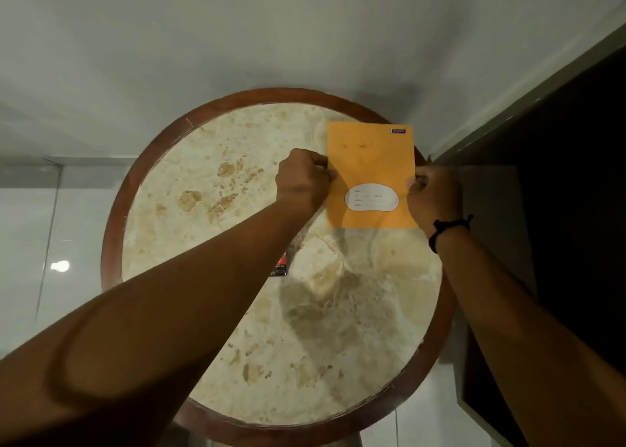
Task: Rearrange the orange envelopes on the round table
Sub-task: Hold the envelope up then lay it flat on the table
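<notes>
An orange envelope (371,162) with a white oval label and a small blue mark in its top corner lies at the far right of the round marble table (210,216). My left hand (303,179) pinches its left edge. My right hand (435,194), with a black band on the wrist, pinches its right edge. I see only this one orange face; whether more envelopes lie under it I cannot tell.
The table has a dark red wooden rim (113,209). A small red and black card (281,265) shows partly from under my left forearm. A dark cabinet (559,209) stands close on the right. A white wall is behind, glossy floor tiles to the left.
</notes>
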